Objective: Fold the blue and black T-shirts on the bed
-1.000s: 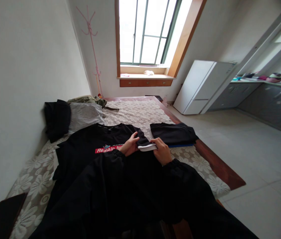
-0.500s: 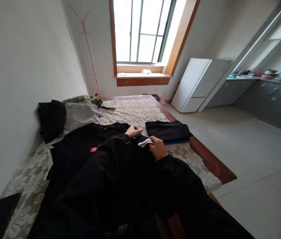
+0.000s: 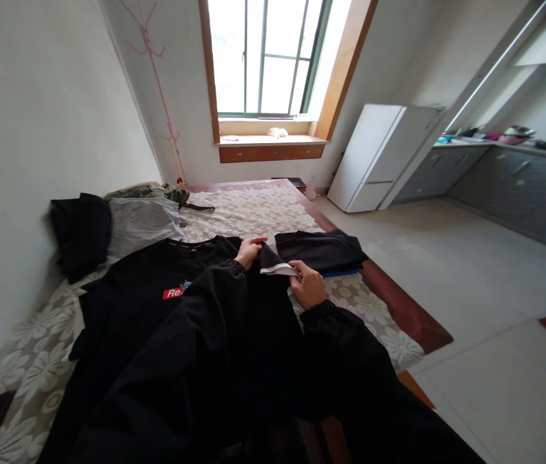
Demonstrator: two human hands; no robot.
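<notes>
- The main thing here is a black T-shirt (image 3: 156,277) spread out flat on the bed (image 3: 253,212), front side up, neckline pointing toward the window end of the room.
- It's plain black with a small red label patch (image 3: 172,294) on the chest. White letters "Re" can be read on it; the rest is covered by the person's own dark sleeve. There's a tiny bit of colourful print right above the patch, too small to make out.
- The collar band has some small light marks along it, too tiny to read.
- The right sleeve end of the shirt is lifted off the bed, and it shows a white cuff edge (image 3: 278,269).
- The left hand (image 3: 249,250) sits at the top of that sleeve, fingers closed down on the black fabric near the shoulder.
- The right hand (image 3: 308,283) pinches the white cuff edge, fingers curled around it.
- Just beside the hands, on the right part of the bed, there's a folded black garment (image 3: 321,250) with a thin blue strip (image 3: 340,273) peeking out under its near edge.
- Over by the wall, a grey garment (image 3: 142,222) lies next to a bunched black piece (image 3: 80,232), with an olive-green piece (image 3: 147,191) behind them.
- The bed cover is a beige floral lace pattern, and the wooden frame shows along the right side.
</notes>
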